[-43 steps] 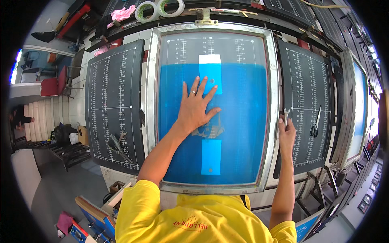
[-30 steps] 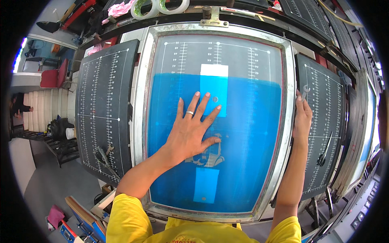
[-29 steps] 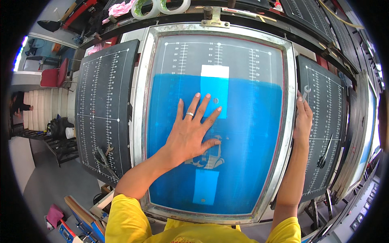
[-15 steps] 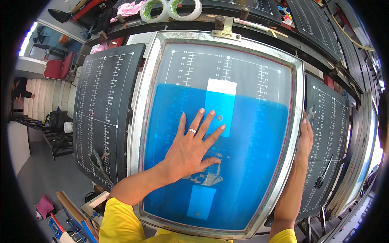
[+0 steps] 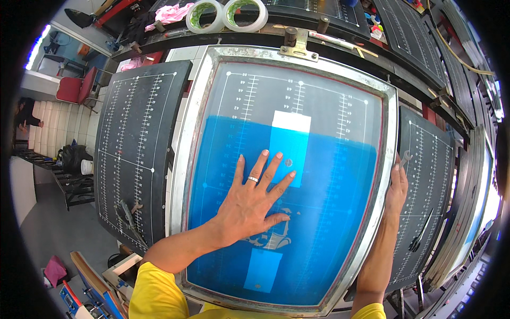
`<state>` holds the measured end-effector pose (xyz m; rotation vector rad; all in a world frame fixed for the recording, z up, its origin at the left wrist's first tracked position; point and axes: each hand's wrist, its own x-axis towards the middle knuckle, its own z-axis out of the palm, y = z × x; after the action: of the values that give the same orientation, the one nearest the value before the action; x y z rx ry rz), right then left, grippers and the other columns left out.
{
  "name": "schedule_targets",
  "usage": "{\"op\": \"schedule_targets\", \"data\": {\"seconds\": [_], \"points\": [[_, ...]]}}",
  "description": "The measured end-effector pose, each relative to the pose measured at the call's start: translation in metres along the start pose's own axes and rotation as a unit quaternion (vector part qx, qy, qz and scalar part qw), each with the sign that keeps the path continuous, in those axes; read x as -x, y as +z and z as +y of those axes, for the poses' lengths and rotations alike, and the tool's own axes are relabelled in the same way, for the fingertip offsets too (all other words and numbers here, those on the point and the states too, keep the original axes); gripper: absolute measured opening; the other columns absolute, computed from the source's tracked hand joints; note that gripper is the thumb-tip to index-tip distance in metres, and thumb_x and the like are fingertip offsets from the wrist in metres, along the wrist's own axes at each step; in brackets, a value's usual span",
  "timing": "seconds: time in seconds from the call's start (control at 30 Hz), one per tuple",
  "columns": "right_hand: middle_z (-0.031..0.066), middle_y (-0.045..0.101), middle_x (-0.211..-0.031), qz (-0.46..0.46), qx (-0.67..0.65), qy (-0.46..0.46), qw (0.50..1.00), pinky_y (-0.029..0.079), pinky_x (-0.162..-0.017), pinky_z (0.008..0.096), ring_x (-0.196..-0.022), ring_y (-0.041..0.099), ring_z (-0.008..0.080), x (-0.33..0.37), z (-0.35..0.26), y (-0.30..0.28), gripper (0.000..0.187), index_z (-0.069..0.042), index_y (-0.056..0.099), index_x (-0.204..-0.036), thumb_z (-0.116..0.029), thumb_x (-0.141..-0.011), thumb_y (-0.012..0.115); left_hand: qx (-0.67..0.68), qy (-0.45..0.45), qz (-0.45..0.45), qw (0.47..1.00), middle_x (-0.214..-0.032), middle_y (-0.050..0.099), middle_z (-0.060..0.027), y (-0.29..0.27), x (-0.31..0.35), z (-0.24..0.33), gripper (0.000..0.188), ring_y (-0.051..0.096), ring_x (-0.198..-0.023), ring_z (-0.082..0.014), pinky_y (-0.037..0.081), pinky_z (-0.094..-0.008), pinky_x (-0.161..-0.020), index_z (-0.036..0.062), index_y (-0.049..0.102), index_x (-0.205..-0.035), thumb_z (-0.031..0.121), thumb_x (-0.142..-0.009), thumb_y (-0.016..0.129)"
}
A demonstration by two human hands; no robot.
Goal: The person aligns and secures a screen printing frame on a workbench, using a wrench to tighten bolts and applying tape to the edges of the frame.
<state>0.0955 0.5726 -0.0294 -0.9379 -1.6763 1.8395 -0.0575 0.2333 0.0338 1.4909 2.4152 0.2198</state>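
Observation:
A screen printing frame (image 5: 388,159) with pale metal edges and blue-coated mesh (image 5: 324,255) lies over a dark board marked with white scales. My left hand (image 5: 247,204) rests flat on the mesh with its fingers spread. Its fingertips reach a white paper strip (image 5: 291,122) seen through the mesh; a second strip (image 5: 263,271) shows lower down. Between them is a grey stencil design (image 5: 273,239), partly behind the hand. At the frame's right edge my right hand (image 5: 396,191) is closed round a wrench (image 5: 406,158), its jaw sticking up past the fingers.
Dark scaled boards flank the frame on the left (image 5: 133,127) and right (image 5: 425,143). Pliers (image 5: 130,220) lie on the left one, black scissors (image 5: 419,236) on the right one. A metal hinge clamp (image 5: 299,48) sits at the frame's far edge, near two tape rolls (image 5: 245,26).
The whole view has shifted slightly, so the frame and boards appear a little lower. Both hands keep nearly the same places on the frame.

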Motion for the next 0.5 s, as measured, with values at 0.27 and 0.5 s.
{"op": "schedule_targets", "data": {"seconds": [0.27, 0.5], "points": [[0.0146, 0.064, -0.129, 0.0, 0.006, -0.007, 1.0, 0.049, -0.097, 0.0294, -0.112, 0.064, 0.0173, -0.0011, -0.0014, -0.0001, 0.048, 0.008, 0.05, -0.142, -0.023, -0.107, 0.052, 0.004, -0.002, -0.009, 1.0, -0.165, 0.016, -0.0214, 0.0012, -0.0014, -0.001, 0.087, 0.011, -0.152, -0.0453, 0.02, -0.0743, -0.114, 0.0195, 0.037, -0.156, 0.066, -0.087, 0.063], [0.0161, 0.064, -0.13, 0.011, 0.041, -0.005, 0.999, 0.048, -0.099, 0.0293, -0.114, 0.063, 0.0185, 0.0007, -0.0038, 0.0013, 0.049, 0.009, 0.05, -0.143, -0.025, -0.106, 0.052, 0.001, -0.003, -0.007, 1.0, -0.165, 0.015, -0.0216, -0.0002, -0.0014, 0.0001, 0.087, 0.011, -0.152, -0.0455, 0.019, -0.0743, -0.114, 0.0198, 0.037, -0.156, 0.065, -0.087, 0.062]]}}
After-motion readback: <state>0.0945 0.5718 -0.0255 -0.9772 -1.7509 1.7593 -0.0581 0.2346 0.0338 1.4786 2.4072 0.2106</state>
